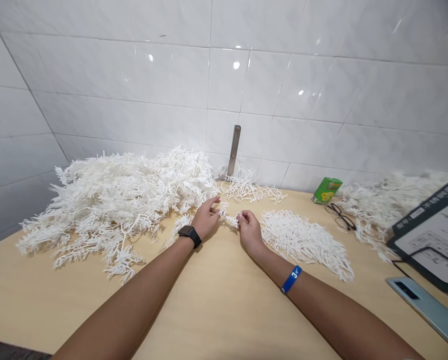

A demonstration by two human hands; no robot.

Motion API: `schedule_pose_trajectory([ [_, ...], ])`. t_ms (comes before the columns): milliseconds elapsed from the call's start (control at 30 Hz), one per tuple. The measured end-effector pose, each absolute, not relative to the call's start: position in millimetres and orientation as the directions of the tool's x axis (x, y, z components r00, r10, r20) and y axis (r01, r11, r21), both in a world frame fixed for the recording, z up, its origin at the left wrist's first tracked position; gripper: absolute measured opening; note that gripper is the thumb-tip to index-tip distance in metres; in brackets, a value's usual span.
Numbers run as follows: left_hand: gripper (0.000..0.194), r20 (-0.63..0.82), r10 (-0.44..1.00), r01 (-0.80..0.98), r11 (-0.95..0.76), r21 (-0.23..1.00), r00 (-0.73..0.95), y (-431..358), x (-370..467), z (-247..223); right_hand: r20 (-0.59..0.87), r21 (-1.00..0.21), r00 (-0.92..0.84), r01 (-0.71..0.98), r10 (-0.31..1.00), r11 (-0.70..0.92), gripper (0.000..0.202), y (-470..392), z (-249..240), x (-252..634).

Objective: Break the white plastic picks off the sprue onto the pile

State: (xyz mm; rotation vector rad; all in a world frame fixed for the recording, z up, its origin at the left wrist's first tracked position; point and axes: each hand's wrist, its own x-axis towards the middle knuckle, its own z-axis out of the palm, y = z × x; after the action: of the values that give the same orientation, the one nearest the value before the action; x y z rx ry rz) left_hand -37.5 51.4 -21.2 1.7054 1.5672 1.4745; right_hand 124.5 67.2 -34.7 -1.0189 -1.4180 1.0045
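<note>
Right hand [251, 232] pinches white sprig [230, 220] (left hand [205, 219] looser).

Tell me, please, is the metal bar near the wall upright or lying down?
Upright: the metal bar has its lower end behind the white strands, and the rest rises before the tiled wall.

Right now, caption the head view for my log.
Left hand and right hand handle a white sprig between a tangled heap and a pile of short pieces.
</note>
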Motion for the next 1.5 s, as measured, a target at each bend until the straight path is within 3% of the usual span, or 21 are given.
schedule_pose_trajectory([
  [133, 0.042, 0.503, 0.836, 0.494, -0.351, 0.796, -0.217, 50.8, -38.6, -17.7, 0.399, -0.915, 0.078, 0.100, 0.914, 0.391, 0.021, 65.2, -31.4, 129.1],
  [267, 0.030, 0.596, 0.777, 0.591, -0.387, 0.708, -0.204, 48.6, -43.2, -13.7, 0.430, -0.902, 0.141, 0.107, 0.892, 0.418, 0.022, 68.1, -32.7, 132.5],
  [367, 0.029, 0.618, 0.782, 0.695, -0.398, 0.599, -0.085, 44.6, -46.3, -10.1, 0.406, -0.914, 0.175, 0.062, 0.897, 0.401, 0.023, 72.2, -34.4, 133.5],
  [567, 0.048, 0.554, 0.805, 0.801, -0.467, 0.374, 0.211, 38.9, -44.0, -6.5, 0.345, -0.921, 0.199, -0.118, 0.918, 0.371, 0.022, 78.0, -33.9, 134.3],
  [700, 0.053, 0.549, 0.803, 0.874, -0.419, 0.244, 0.231, 38.1, -41.3, -9.6, 0.220, -0.936, 0.197, -0.234, 0.956, 0.263, 0.023, 81.5, -35.0, 134.0],
  [900, 0.017, 0.536, 0.841, 0.873, -0.318, 0.370, 0.080, 36.7, -42.9, -8.5, 0.109, -0.944, 0.180, -0.290, 0.978, 0.159, 0.024, 83.6, -37.4, 133.5],
  [1167, 0.037, 0.463, 0.886, 0.796, -0.305, 0.524, 0.035, 35.0, -47.9, -5.0, 0.080, -0.964, 0.006, -0.255, 0.997, 0.079, 0.025, 78.9, -36.4, 129.6],
  [1367, 0.036, 0.375, 0.926, 0.804, -0.251, 0.539, 0.038, 30.1, -42.2, -3.2, 0.122, -0.970, -0.111, -0.226, 0.986, 0.094, 0.025, 75.8, -36.6, 125.5],
  [1500, 0.037, 0.365, 0.930, 0.818, -0.240, 0.523, 0.039, 30.1, -37.7, -4.6, 0.171, -0.981, -0.287, -0.142, 0.942, 0.135, 0.022, 69.7, -34.7, 123.3],
])
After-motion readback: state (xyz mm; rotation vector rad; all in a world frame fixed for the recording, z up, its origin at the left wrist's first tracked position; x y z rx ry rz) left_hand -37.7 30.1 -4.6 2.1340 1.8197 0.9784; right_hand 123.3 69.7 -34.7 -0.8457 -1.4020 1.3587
